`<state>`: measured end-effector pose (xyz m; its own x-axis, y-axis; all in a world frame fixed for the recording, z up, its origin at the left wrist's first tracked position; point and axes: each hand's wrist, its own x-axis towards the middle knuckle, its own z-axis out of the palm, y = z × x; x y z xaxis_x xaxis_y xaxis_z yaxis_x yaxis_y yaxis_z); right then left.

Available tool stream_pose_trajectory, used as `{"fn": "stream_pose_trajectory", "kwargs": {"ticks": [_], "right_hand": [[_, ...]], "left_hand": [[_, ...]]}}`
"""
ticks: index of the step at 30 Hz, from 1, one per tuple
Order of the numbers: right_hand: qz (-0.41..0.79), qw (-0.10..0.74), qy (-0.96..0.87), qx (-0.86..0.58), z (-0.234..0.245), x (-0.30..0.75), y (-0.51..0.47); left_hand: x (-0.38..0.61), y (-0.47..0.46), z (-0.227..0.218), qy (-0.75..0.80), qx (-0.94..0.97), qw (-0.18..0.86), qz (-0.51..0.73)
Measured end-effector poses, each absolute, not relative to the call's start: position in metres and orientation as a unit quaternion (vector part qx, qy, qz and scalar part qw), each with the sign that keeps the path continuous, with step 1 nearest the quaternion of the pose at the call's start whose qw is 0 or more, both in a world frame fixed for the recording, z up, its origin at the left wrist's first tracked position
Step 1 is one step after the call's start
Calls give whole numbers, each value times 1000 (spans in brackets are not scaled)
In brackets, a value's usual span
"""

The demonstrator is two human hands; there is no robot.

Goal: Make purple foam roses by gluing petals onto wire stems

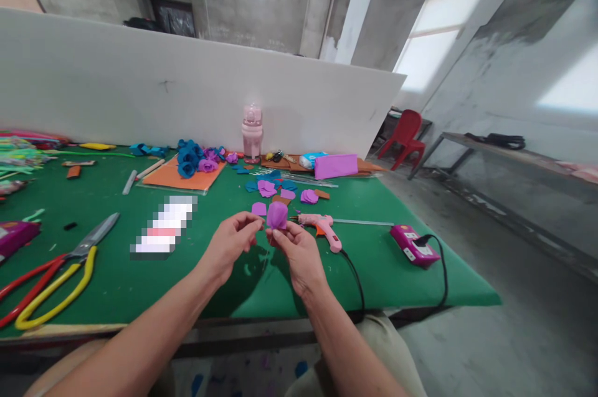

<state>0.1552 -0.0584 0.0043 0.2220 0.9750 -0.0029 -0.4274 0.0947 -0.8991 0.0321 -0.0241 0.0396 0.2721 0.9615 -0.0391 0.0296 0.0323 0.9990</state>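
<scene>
A small purple paper flower (277, 215), its petals curled round into a bud, sits upright in the fingers of my right hand (299, 253). Just left of it, my left hand (236, 238) has thumb and forefinger pinched together; anything between them is too small to make out. Behind the flower lie loose purple petals (267, 189), a single petal (258, 209) and blue petals (289, 186). Close to my right hand, a pink glue gun (322, 222) rests on its side with a clear glue stick (362, 222) in its back.
The green table (177, 285) carries scissors (84, 253) with red and yellow handles at left. Finished blue flowers (189, 159) lie on orange paper (182, 181). A pink bottle (252, 132) stands by the white board (196, 85). A purple power socket (415, 246) with cord lies right.
</scene>
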Motion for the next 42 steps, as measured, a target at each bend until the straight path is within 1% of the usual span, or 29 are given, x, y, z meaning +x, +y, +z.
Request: {"fn": "stream_pose_trajectory", "kwargs": {"ticks": [4,11,15,20,24,31,35,42], "right_hand": [[564,650,-311,-402,5,152,-61],[579,634,-318,-403,7,153,-62],[576,633,-324,-403,8,154,-62],[578,634,-317,-404,10,155,-64],[602,621,-314,-391,15,159,-66],[617,608,-315,-388,18,162,-70],[623,605,-315,-383,18,165,-71],[634,590,-317,-385,19,168,-71]], "left_hand": [[29,-23,46,446,579,553,400],[30,-25,43,456,620,498,399],[30,-24,44,452,630,485,404],[28,-21,42,433,590,541,415],[27,-17,34,436,546,597,396],[27,-17,31,382,512,671,376],[27,-17,31,365,514,687,361],[27,-17,31,364,515,686,364]]}}
